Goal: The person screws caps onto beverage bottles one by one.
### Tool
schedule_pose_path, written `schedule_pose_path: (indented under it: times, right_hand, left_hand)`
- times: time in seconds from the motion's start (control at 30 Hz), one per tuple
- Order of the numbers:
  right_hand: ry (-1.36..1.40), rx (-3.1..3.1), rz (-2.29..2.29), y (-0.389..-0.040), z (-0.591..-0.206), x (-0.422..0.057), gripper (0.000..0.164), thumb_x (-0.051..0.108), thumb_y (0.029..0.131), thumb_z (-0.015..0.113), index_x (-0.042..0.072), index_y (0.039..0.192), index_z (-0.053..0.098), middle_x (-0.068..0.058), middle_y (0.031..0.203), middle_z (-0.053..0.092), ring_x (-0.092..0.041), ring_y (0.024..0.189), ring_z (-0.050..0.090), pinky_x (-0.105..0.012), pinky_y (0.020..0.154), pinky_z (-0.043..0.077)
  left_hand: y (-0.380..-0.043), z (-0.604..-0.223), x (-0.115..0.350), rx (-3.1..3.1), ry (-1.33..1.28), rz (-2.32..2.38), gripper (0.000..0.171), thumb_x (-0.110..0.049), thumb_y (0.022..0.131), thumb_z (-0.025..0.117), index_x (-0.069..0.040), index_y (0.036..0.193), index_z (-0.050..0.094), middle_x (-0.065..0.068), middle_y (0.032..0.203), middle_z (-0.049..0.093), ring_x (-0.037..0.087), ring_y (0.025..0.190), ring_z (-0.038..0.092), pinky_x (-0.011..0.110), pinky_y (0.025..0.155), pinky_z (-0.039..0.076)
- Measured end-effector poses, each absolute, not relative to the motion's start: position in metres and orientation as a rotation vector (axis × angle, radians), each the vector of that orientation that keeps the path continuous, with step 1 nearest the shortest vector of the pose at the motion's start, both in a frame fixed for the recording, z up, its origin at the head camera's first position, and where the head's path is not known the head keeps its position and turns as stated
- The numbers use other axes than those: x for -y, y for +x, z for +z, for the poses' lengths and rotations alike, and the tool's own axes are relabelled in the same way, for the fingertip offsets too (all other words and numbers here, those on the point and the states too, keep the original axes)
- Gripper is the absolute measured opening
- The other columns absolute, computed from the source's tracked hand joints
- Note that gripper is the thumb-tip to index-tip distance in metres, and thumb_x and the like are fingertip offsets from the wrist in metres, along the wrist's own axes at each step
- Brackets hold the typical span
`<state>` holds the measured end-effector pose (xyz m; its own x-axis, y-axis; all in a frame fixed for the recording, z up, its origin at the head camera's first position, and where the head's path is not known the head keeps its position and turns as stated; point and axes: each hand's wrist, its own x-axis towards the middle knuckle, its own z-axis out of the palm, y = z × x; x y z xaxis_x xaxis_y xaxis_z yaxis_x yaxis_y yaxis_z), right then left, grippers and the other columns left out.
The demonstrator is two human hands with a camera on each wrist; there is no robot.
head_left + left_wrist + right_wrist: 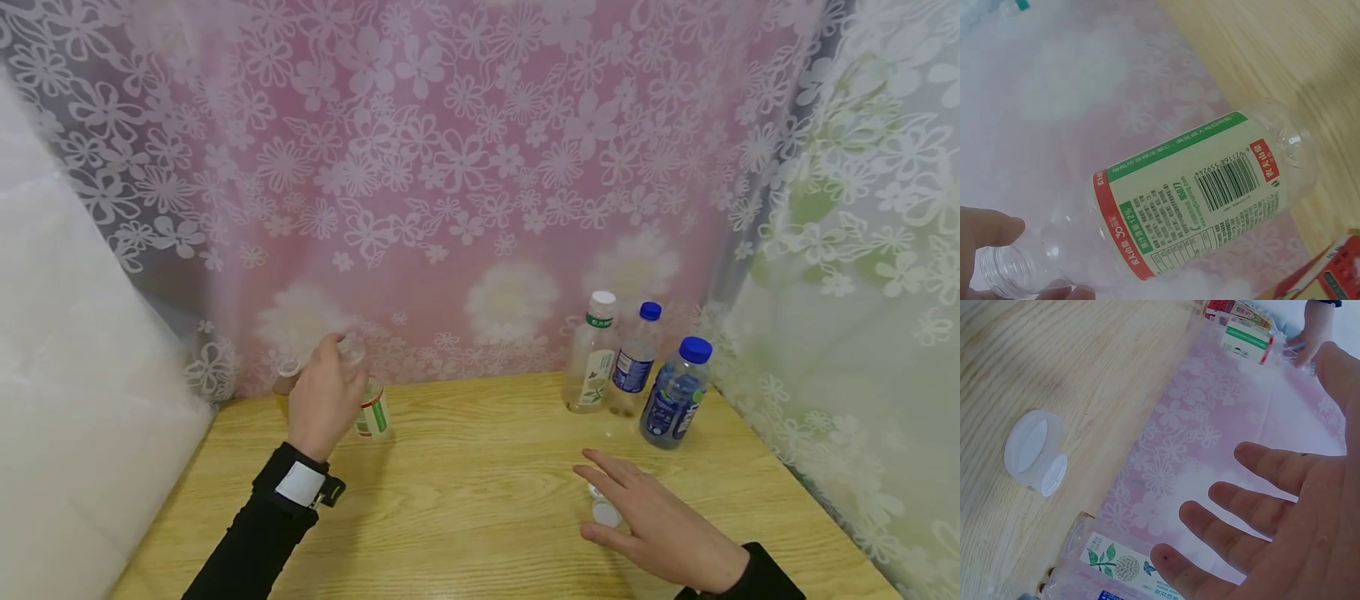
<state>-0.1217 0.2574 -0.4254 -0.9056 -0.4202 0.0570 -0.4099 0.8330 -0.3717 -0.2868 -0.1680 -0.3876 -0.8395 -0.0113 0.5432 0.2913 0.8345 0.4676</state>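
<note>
My left hand (326, 404) is at the back left, its thumb and fingers around the neck of a clear plastic bottle (1191, 200). The bottle has a white label with green and red bands, and its mouth is uncapped. In the head view the hand covers part of it. At the front right, my right hand (663, 521) is spread with fingers extended and holds nothing. Under its fingers in the head view are a larger white cap (1029, 444) and a smaller white cap (1054, 475), lying side by side on the table.
Beside the left hand stands a brownish bottle (286, 379) with a red label (1335, 275). At the back right stand a white-capped bottle (592, 367), a slim blue-capped bottle (633, 367) and a wider blue-capped bottle (675, 404). A floral curtain (480, 183) hangs behind the wooden table (465, 483).
</note>
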Motion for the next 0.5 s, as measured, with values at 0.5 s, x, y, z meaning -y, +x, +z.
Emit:
schedule_pose_path:
  times: [0.5]
  right_hand:
    - [-0.680, -2.981, -0.626, -0.124, -0.428, -0.252, 0.066, 0.064, 0.097, 0.047, 0.038, 0.156, 0.032, -0.001, 0.164, 0.030, -0.033, 0.147, 0.036, -0.056, 0.113, 0.033]
  left_hand:
    - [-0.229, -0.358, 0.138, 2.417, -0.380, -0.780, 0.063, -0.037, 0.097, 0.067, -0.009, 0.148, 0.042, 0.008, 0.105, 0.061, 0.016, 0.061, 0.051, 0.030, 0.047, 0.035]
